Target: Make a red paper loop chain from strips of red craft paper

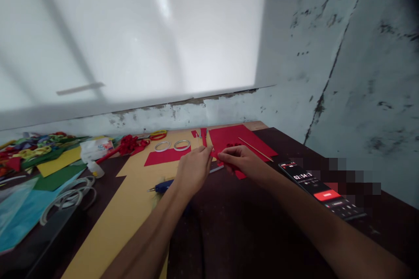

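Observation:
Both hands meet over the front part of the dark table. My left hand is closed, fingers pinched on a small red strip. My right hand pinches the other end of this strip, its thumb and forefinger together. Whether the strip is paper or felt I cannot tell. Around the right fingers shows darker red ruffled material, partly hidden by the hand. Behind them lies a red sheet with a thin wooden stick across it. A blue glue gun rests beside my left forearm, partly covered by it.
Two tape rolls lie on tan card near yellow-handled scissors. At the left are a red ruffled flower, coloured sheets, a coiled cable and a black box. A phone showing a timer lies right.

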A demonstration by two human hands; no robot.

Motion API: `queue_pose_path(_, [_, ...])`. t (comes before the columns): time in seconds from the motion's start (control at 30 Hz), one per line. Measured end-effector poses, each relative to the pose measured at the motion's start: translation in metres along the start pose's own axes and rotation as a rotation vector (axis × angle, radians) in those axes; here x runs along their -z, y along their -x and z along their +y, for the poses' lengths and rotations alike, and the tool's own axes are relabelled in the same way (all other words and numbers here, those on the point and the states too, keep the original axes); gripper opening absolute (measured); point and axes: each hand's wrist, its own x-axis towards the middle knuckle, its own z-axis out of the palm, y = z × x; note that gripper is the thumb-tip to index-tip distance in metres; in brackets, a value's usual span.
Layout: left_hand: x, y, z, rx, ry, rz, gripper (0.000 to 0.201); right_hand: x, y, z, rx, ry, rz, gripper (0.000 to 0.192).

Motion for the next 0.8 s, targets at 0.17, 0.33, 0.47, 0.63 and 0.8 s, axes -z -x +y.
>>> queue_pose_path(0.17, [0.0, 0.001, -0.003, -0.018, 0.008, -0.004, 0.032, 0.0, 0.001, -0.002, 0.0, -0.016, -0.024, 0.044])
queue_pose_path(0.33, [-0.001, 0.002, -0.003, -0.034, 0.118, 0.049, 0.035, 0.0, 0.0, -0.001, -0.018, -0.001, -0.032, 0.045])
queue_pose_path(0.47, [-0.003, 0.002, 0.003, -0.012, 0.348, 0.093, 0.041, -0.002, 0.001, -0.005, 0.024, 0.015, -0.045, 0.044])
queue_pose_path(0.63, [-0.007, 0.003, 0.01, 0.026, 0.643, 0.102, 0.041, -0.004, 0.005, -0.016, 0.123, 0.035, -0.049, 0.044])
queue_pose_path(0.8, [-0.008, 0.002, 0.018, 0.041, 0.831, 0.032, 0.047, -0.009, 0.004, -0.017, 0.117, 0.04, -0.079, 0.049])
